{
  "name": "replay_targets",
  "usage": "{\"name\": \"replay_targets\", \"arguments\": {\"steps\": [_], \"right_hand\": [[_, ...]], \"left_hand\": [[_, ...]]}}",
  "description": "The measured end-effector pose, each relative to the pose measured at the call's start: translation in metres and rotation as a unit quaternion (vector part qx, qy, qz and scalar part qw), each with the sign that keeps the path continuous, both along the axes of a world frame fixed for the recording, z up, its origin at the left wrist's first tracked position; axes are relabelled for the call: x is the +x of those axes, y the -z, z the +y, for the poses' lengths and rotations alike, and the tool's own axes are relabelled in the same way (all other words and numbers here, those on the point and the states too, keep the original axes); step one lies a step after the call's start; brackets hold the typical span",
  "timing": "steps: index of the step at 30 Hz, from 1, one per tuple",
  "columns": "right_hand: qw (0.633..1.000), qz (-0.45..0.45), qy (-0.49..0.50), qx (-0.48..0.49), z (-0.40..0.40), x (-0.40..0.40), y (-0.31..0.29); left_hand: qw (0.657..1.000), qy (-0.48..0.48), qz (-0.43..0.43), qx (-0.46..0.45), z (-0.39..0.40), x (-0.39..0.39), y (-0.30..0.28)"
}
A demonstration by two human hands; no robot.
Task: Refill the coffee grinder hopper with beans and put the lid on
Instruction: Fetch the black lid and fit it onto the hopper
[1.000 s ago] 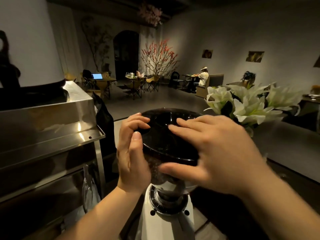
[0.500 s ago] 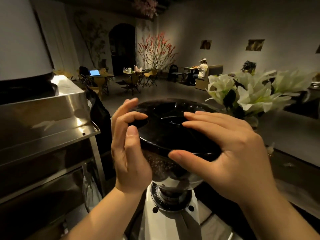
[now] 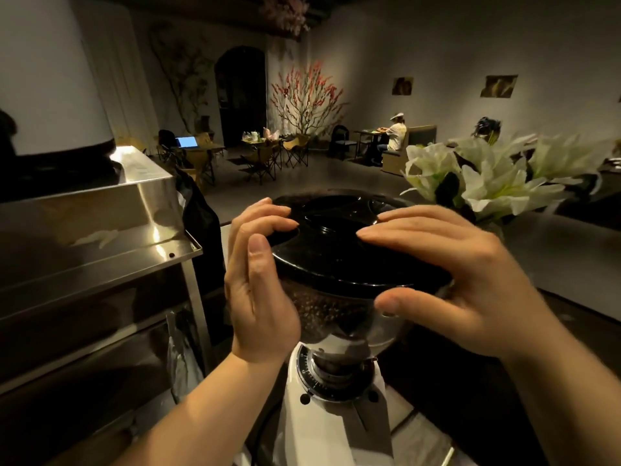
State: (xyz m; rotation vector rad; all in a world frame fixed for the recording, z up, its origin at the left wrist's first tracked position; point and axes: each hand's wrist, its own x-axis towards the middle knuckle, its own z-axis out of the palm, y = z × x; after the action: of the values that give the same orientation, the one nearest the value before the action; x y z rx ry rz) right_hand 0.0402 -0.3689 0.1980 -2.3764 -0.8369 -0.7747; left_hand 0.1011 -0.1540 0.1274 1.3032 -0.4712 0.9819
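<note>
While the left hand (image 3: 260, 290) cups the rim, fingers spread and resting, not clamped, the glossy black domed plastic lid (image 3: 339, 243) sits atop the clear bean-filled hopper (image 3: 322, 311); judged light, rigid and slick, best held at its edge; the right hand (image 3: 460, 274) likewise lies open across it

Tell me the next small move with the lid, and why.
Probably press the lid down evenly with both hands and check that it sits flush. The lid already rests on the hopper, which shows beans inside. The left hand cups its left edge and the right hand spans its right side, but whether the rim is fully seated cannot be told.
</note>
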Motion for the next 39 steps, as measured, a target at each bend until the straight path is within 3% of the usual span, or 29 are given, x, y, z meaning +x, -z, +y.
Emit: {"name": "replay_targets", "arguments": {"steps": [3,7,9,14,18,22,24,26,28,30,31,33,34,35,37,39], "right_hand": [[0.993,-0.066,0.091,0.033,0.031,-0.013,0.014],[0.961,-0.101,0.254,-0.045,0.092,-0.025,0.025],[0.962,-0.102,0.244,-0.074,0.092,-0.024,0.018],[0.997,0.026,0.037,-0.067,0.023,-0.009,-0.013],[0.994,-0.033,0.103,-0.015,0.038,-0.014,0.005],[0.96,-0.086,0.262,-0.054,0.094,-0.023,0.016],[0.953,-0.085,0.288,-0.051,0.112,-0.025,0.015],[0.97,-0.099,0.22,-0.002,0.106,-0.029,0.016],[0.986,-0.105,0.067,0.111,0.083,-0.034,0.022],[0.952,-0.107,-0.066,0.278,0.057,-0.039,0.04],[0.922,-0.101,-0.069,0.367,0.046,-0.038,0.051],[0.847,-0.053,0.027,0.528,0.029,-0.029,0.079],[0.83,-0.002,0.091,0.55,0.021,-0.025,0.096],[0.833,0.078,0.133,0.532,0.016,-0.017,0.113],[0.858,0.263,0.171,0.408,0.009,-0.001,0.148],[0.869,0.37,0.188,0.268,0.01,0.011,0.175]], "left_hand": [[1.0,-0.008,-0.011,0.009,0.0,-0.001,0.004],[1.0,0.026,0.002,0.006,0.005,0.003,0.008],[0.999,0.032,0.01,0.0,0.007,0.003,0.008],[1.0,-0.004,0.01,0.007,0.001,-0.002,0.001],[1.0,-0.001,0.002,-0.005,0.001,-0.003,0.004],[1.0,0.025,-0.003,0.009,0.003,-0.002,0.006],[0.999,0.022,-0.011,0.024,0.005,-0.002,0.006],[0.998,0.022,-0.027,0.043,0.01,-0.006,0.003],[0.987,-0.037,-0.078,0.135,0.014,-0.01,0.004],[0.953,-0.094,-0.163,0.236,0.018,-0.008,0.013],[0.942,-0.108,-0.186,0.26,0.02,-0.006,0.016],[0.931,-0.131,-0.2,0.276,0.019,-0.001,0.019],[0.931,-0.137,-0.196,0.275,0.016,0.0,0.021],[0.93,-0.146,-0.2,0.273,0.015,0.001,0.02],[0.928,-0.156,-0.208,0.266,0.01,0.002,0.02],[0.927,-0.166,-0.213,0.262,0.008,0.003,0.021]]}}
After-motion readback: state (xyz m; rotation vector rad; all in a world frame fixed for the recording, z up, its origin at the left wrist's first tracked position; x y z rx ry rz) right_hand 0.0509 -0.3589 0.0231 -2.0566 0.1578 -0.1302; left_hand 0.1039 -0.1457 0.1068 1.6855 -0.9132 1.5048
